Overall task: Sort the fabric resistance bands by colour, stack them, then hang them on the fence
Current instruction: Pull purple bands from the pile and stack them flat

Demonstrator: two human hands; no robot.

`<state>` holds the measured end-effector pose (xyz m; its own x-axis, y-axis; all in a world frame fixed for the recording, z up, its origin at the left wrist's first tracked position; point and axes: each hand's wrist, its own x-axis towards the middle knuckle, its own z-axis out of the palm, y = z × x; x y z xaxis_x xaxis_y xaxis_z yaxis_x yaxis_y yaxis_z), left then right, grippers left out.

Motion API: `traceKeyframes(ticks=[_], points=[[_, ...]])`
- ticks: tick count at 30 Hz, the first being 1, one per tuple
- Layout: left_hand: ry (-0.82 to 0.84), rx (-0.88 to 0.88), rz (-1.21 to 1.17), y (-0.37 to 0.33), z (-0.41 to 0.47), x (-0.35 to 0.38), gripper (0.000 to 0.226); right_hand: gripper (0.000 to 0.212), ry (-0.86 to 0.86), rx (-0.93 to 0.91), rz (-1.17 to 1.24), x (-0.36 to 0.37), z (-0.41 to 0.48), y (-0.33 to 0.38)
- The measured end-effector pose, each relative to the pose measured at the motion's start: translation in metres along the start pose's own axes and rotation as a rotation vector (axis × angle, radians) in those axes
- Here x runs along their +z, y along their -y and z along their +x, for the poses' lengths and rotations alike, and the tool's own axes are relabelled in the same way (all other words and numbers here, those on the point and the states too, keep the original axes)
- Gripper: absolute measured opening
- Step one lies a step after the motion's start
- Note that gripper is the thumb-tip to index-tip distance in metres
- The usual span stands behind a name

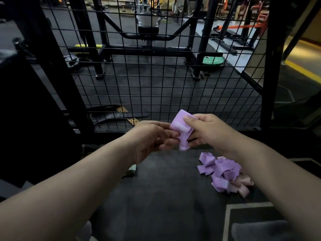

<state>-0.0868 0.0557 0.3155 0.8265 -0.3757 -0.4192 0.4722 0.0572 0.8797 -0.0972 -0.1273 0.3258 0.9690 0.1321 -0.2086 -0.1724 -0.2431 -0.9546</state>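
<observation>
Both hands pinch one folded purple band (180, 126): left hand (152, 138) from the left, right hand (206, 129) from the right. Purple and seemingly pink bands (224, 172) lie heaped near right, before the fence (156, 87).

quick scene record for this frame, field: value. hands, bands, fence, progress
left hand: pinches the purple band's left edge
right hand: grips the same band from the right, thumb on top
purple band: folded, white label showing, held up in front of the fence
pile: loose purple bands on the dark mat, below the right hand
pink bands: at the pile's near-right edge
green band: on the mat by the left forearm, partly hidden
fence: black wire mesh, no band on it
progress: nothing hung yet
</observation>
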Motion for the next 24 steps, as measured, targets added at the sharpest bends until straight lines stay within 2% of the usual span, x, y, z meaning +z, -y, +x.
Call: traceKeyframes(ticks=[2, 4, 10, 15, 18, 21, 24], points=[[-0.055, 0.074, 0.038, 0.0018, 0.0022, 0.0018, 0.016, 0.027, 0.018, 0.027, 0.091, -0.0004, -0.003, 0.0026], [-0.113, 0.156, 0.103, 0.0053, 0.0052, 0.0013, 0.009, 0.029, 0.035, 0.036, 0.154, -0.0015, -0.0047, 0.0044], [-0.134, 0.217, 0.153, 0.006, 0.0036, 0.0008, 0.014, 0.018, -0.101, -0.023, 0.222, 0.0012, -0.0046, 0.0075], [-0.042, 0.221, 0.078, 0.0028, -0.0012, 0.0024, 0.007, 0.011, -0.17, -0.148, 0.158, 0.0007, -0.0049, 0.0093], [0.018, 0.226, 0.064, 0.0013, -0.002, 0.0025, 0.023, 0.014, -0.141, -0.226, 0.112, 0.0016, -0.0054, 0.0081], [0.058, 0.26, 0.091, 0.0002, -0.0025, 0.002, 0.032, 0.016, -0.123, -0.312, -0.073, 0.0017, -0.0044, 0.0064], [0.066, 0.288, 0.139, 0.0017, -0.0013, 0.0028, 0.023, 0.016, -0.129, -0.357, -0.161, 0.0051, -0.0044, 0.0056]])
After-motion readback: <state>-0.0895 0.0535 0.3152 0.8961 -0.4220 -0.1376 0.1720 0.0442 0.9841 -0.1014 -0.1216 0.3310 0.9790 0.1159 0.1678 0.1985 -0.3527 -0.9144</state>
